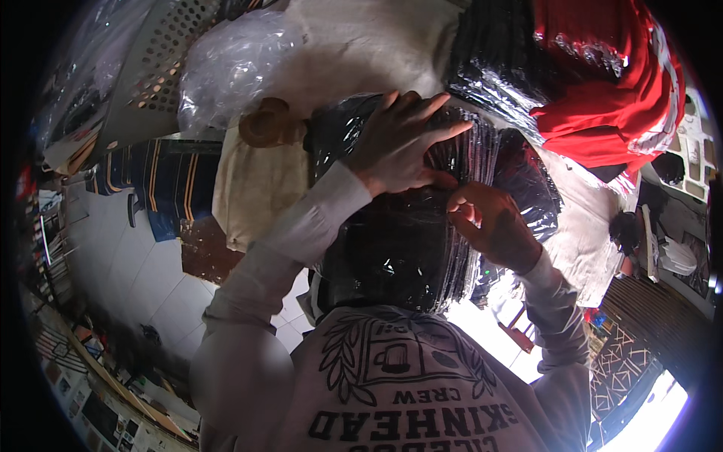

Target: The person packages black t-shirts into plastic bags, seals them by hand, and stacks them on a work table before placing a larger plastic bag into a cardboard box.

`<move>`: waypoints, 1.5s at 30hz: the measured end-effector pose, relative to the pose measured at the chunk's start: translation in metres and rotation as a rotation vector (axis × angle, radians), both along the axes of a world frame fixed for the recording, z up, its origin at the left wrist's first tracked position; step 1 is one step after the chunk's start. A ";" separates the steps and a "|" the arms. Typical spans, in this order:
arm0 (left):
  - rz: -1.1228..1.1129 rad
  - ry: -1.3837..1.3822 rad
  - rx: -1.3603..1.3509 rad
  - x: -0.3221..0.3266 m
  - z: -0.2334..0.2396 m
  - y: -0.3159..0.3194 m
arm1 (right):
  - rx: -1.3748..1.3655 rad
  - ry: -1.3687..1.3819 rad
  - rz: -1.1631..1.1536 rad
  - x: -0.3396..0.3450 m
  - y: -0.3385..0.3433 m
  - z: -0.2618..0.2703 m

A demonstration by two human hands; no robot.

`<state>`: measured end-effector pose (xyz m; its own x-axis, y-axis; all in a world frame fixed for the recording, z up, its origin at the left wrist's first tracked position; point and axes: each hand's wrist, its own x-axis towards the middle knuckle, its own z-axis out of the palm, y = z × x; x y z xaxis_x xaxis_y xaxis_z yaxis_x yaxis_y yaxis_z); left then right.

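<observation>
In front of me lies a stack of dark folded items in clear glossy plastic (390, 260), seemingly bagged garments. Its layered plastic edges run along the right side. My left hand (404, 147) rests palm down on the far part of the stack, fingers spread. Close beside it, my right hand (497, 226) is at the layered edges with its fingers curled and the thumb near the index finger. Whether plastic is pinched between those fingertips cannot be made out. Another dark plastic-wrapped bundle (528, 181) extends from beneath the stack's right side.
A roll of brown tape (264, 123) sits left of the stack on a cloth-covered table (361, 42). Beyond it are a clear plastic bag (231, 68) and a perforated grey panel (158, 73). Red garments (610, 107) and another dark wrapped stack (491, 62) lie at the far right.
</observation>
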<state>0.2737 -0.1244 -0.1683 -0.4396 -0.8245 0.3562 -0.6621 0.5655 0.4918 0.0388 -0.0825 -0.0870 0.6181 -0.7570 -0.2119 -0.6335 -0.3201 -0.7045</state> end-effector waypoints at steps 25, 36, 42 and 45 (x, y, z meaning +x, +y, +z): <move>-0.060 0.037 0.195 0.000 0.017 -0.010 | 0.107 -0.040 -0.096 -0.035 -0.001 0.006; -0.264 -0.130 0.031 -0.021 0.012 -0.017 | -0.129 -0.129 -0.072 -0.036 0.016 -0.008; -0.287 -0.166 0.044 -0.024 0.000 -0.018 | 0.038 -0.142 0.019 -0.040 0.000 -0.017; -0.274 -0.151 0.038 -0.024 -0.002 -0.017 | 0.103 -0.142 0.018 -0.039 -0.003 -0.020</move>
<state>0.2495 -0.1415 -0.1698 -0.6927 -0.6796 0.2413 -0.5551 0.7161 0.4231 0.0000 -0.0859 -0.1072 0.6603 -0.7245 -0.1976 -0.5201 -0.2514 -0.8163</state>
